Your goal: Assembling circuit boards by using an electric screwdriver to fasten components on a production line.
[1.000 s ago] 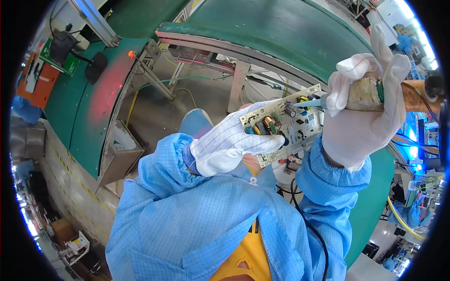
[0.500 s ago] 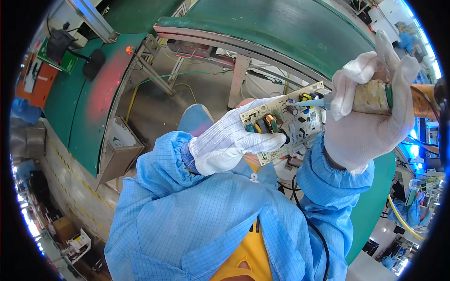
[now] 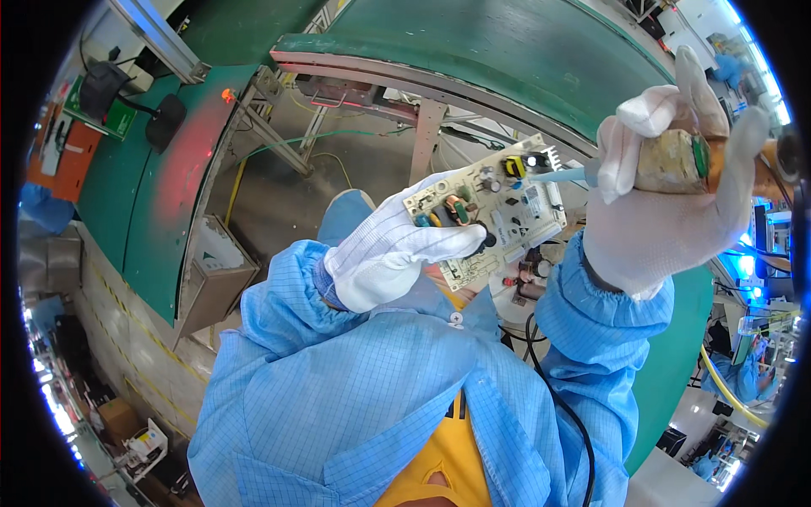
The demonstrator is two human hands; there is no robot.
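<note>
In my gloved left hand (image 3: 397, 245) is a pale circuit board (image 3: 515, 224) carrying several parts, among them a copper coil, a yellow-and-black transformer and small capacitors. The thumb presses over its near left side, while the other fingers are hidden underneath. My gloved right hand (image 3: 667, 177) is wrapped round a hand tool with a worn tan handle (image 3: 672, 162), up at the right. From this tool a blue-grey shaft (image 3: 562, 176) points left to the board's upper right part. Whether the tip touches a component I cannot tell.
A white round surface (image 3: 511, 313) with loose components (image 3: 532, 275) lies below the board. Beyond runs a metal-edged green conveyor (image 3: 473, 42). At left stand a green bench (image 3: 152, 203) and a cardboard box (image 3: 215, 262). A black cable (image 3: 574, 414) hangs along my right arm.
My left hand has brought the board a little left and tilted it more face-up. The right hand's outer fingers have spread somewhat, and the tool remains in its grip.
</note>
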